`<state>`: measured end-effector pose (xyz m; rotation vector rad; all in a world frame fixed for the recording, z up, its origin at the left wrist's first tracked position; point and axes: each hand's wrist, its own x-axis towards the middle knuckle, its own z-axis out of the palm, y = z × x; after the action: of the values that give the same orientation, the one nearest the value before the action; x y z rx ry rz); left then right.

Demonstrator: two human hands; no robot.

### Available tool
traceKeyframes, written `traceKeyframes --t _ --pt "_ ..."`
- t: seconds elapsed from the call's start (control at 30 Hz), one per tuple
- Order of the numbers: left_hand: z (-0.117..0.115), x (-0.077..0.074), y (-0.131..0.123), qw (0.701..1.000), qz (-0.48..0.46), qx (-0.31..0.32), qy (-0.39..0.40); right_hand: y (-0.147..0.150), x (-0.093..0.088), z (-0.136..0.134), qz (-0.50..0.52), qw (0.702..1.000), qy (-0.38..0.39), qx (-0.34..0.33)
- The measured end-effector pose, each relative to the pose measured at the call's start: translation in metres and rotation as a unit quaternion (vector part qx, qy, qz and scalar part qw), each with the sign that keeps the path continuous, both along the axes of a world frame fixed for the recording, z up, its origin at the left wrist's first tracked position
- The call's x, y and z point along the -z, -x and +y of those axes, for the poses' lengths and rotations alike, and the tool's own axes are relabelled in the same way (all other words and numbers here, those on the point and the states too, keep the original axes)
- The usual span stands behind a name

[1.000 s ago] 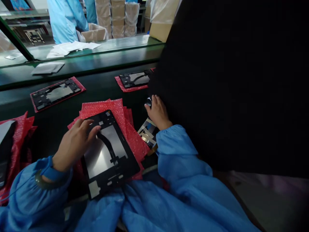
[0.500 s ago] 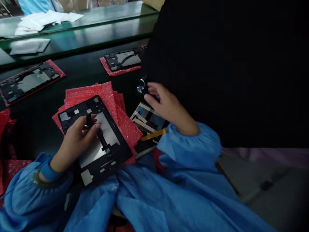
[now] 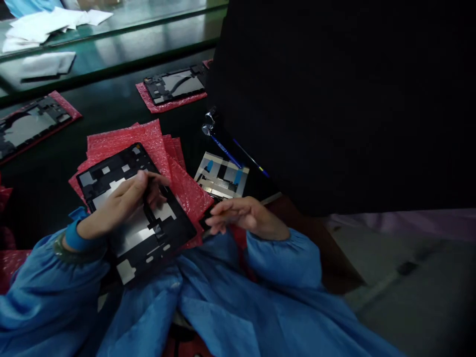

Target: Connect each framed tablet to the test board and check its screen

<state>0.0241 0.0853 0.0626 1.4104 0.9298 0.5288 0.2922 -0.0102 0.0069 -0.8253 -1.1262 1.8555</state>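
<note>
A black tablet back panel (image 3: 171, 238) with silver plates lies tilted on a stack of red bubble-wrap pouches (image 3: 189, 188). Over its middle, my left hand (image 3: 126, 198) has curled fingers around the upper end of a black ribbon cable (image 3: 149, 214); the grip is partly hidden. To the panel's right, my right hand (image 3: 245, 215) is held low above my lap, fingers bent together. A thin yellowish strip shows faintly between them, mostly hidden. Just beyond that hand lies a flat sheet of parts (image 3: 223, 176) with cream tape and blue tabs.
A blue-handled tool (image 3: 225, 148) and a thin blue pen-like stick (image 3: 253, 158) lie beyond the sheet. Two more panels on red pouches, one left (image 3: 33, 121) and one farther back (image 3: 174, 84), rest on the dark bench. White packets (image 3: 48, 64) lie behind.
My right hand has drawn back from the blue-handled tool toward my lap, where the yellow strip lay. My left hand has turned over the cable. The view has shifted slightly.
</note>
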Motion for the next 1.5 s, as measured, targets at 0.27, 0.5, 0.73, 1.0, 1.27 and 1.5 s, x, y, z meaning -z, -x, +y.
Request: traceKeyframes --t 0.27,0.5,0.73,1.0,1.27,1.5 --pt "-0.001 0.013 0.002 0.999 0.001 0.029 -0.026 0.037 -0.006 0.009 -0.075 0.988 -0.050 0.127" --pt "-0.009 0.007 0.002 0.980 0.104 0.102 -0.137 0.048 -0.011 0.008 -0.267 0.873 -0.258 0.317" --pt "-0.015 0.012 -0.010 0.938 0.124 0.138 -0.293 0.056 -0.002 0.011 -0.243 0.920 -0.186 0.245" --pt "-0.015 0.016 -0.009 0.914 0.128 0.127 -0.365 0.064 0.002 0.013 -0.279 0.904 -0.228 0.230" --pt "-0.014 0.018 -0.010 0.884 0.127 0.141 -0.427 0.064 0.002 0.013 -0.287 0.895 -0.252 0.229" --pt "-0.014 0.020 -0.009 0.882 0.128 0.145 -0.429 0.065 0.003 0.013 -0.296 0.889 -0.261 0.232"
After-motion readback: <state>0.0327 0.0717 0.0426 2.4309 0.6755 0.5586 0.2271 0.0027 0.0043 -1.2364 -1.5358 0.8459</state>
